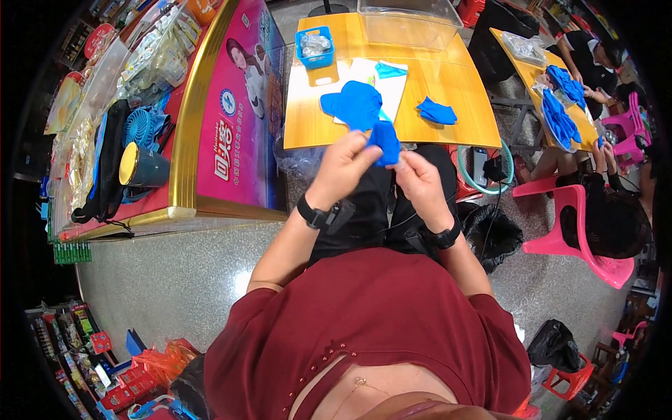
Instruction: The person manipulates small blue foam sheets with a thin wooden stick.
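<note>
Both my hands hold a small piece of blue fabric (384,142) in front of me, near the table's close edge. My left hand (338,171) pinches its left side between thumb and fingers. With closed fingertips, my right hand (424,186) grips its lower right corner. Just beyond lies a larger blue cloth piece (351,103), partly over a white sheet (393,98). A blue and white piece (390,69) rests on that sheet's far end. Farther right, a folded blue piece (437,110) lies on the wooden table (462,77).
A blue basket (315,59) with grey contents and a clear plastic bin (409,28) stand at the table's far side. To the left is a counter (234,119) with a fan and a mug. Other people sit by a second table (514,66) with blue cloth, near a pink chair (570,231).
</note>
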Tool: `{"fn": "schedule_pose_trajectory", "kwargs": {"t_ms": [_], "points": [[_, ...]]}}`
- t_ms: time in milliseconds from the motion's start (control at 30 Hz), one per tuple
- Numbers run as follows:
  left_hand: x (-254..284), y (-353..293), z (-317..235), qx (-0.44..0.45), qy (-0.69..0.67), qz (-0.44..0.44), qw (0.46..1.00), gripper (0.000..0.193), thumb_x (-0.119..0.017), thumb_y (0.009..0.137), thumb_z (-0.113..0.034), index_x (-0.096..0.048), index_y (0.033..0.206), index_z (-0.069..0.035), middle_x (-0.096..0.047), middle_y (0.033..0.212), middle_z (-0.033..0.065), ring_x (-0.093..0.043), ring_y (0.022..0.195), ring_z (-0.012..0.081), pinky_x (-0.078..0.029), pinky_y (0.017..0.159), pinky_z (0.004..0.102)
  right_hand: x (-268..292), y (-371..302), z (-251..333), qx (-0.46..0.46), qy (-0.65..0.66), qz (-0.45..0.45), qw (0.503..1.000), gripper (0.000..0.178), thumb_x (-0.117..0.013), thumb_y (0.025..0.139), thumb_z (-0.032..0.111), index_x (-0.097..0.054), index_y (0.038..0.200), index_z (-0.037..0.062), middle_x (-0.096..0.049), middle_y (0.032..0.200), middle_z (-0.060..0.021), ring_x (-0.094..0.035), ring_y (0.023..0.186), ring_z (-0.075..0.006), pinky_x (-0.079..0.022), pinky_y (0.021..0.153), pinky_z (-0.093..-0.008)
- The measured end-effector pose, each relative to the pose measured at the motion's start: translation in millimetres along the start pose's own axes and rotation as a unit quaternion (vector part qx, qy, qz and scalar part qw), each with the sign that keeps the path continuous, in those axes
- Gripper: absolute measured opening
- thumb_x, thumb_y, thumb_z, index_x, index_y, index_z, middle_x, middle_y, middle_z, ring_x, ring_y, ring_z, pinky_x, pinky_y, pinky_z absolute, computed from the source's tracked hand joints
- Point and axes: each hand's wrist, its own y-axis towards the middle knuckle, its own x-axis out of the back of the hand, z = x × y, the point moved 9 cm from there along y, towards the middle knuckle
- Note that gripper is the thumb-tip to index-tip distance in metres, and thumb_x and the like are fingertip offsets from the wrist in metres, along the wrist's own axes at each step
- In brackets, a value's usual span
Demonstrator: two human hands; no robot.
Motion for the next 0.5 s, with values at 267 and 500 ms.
{"fn": "schedule_pose_trajectory", "kwargs": {"t_ms": [267, 500], "points": [[-2.4, -9.0, -3.9, 0.029, 0.045, 0.017, 0.998, 0.020, -0.066, 0.088, -0.019, -0.062, 0.088, 0.000, -0.057, 0.078, 0.0062, -0.054, 0.067, 0.0144, -0.043, 0.061, 0.0281, 4.3, 0.1, -2.7, -0.039, 0.082, 0.009, 0.996, 0.021, -0.052, 0.099, 0.022, -0.060, 0.105, 0.0030, -0.037, 0.062, 0.0094, -0.029, 0.049, 0.0004, -0.020, 0.042, -0.0177], [2.9, 5.3, -14.8, 0.023, -0.070, -0.098, 0.992, 0.023, -0.062, 0.094, -0.022, -0.058, 0.084, -0.001, -0.054, 0.071, 0.0020, -0.047, 0.065, 0.0062, -0.040, 0.056, 0.0250, -11.4, -4.0, -1.5, -0.037, 0.093, 0.056, 0.993, 0.023, -0.053, 0.098, 0.022, -0.060, 0.103, 0.0010, -0.041, 0.068, 0.0083, -0.034, 0.057, -0.0014, -0.027, 0.050, -0.0183]]}}
